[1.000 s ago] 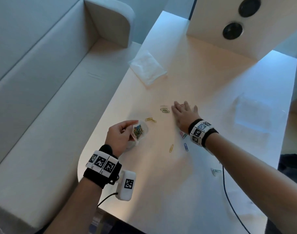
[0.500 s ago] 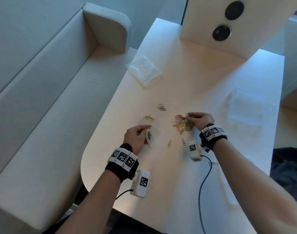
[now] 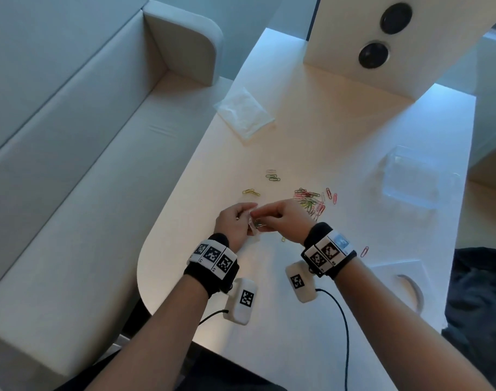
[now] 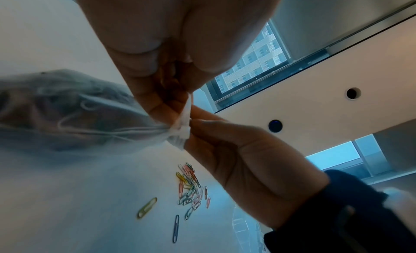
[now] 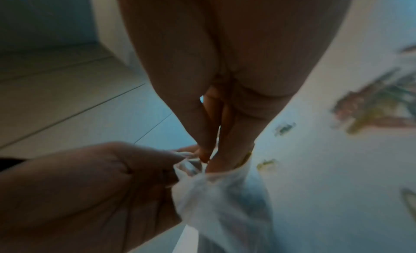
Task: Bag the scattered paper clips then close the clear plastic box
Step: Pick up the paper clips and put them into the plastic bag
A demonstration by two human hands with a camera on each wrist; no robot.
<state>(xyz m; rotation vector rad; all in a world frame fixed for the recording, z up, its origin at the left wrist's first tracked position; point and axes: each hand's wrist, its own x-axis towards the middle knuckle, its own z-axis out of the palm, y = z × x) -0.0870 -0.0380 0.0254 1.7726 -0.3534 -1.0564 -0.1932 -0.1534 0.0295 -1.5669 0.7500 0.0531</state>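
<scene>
A small clear plastic bag [image 3: 254, 227] with clips inside hangs between both hands above the table's near end. My left hand [image 3: 247, 215] pinches the bag's bunched mouth [image 4: 183, 127]. My right hand [image 3: 260, 215] meets it from the right, thumb and forefinger [image 5: 208, 154] pinched at the same rim; whether they also hold clips is hidden. A pile of coloured paper clips [image 3: 311, 200] lies just beyond the right hand. Green clips [image 3: 272, 176], yellow clips [image 3: 251, 191] and a pink clip [image 3: 364, 251] lie apart. The clear plastic box [image 3: 418, 179] stands at the right.
A stack of flat plastic bags [image 3: 244, 111] lies at the far left of the white table [image 3: 340, 131]. A white block with two black holes [image 3: 382, 38] stands at the back. A sofa [image 3: 86, 165] runs along the left. A white round-holed fitting [image 3: 402, 277] sits near right.
My right hand left the clip pile and came back left to the bag's mouth. The left hand holds the bag nearer the right hand than before.
</scene>
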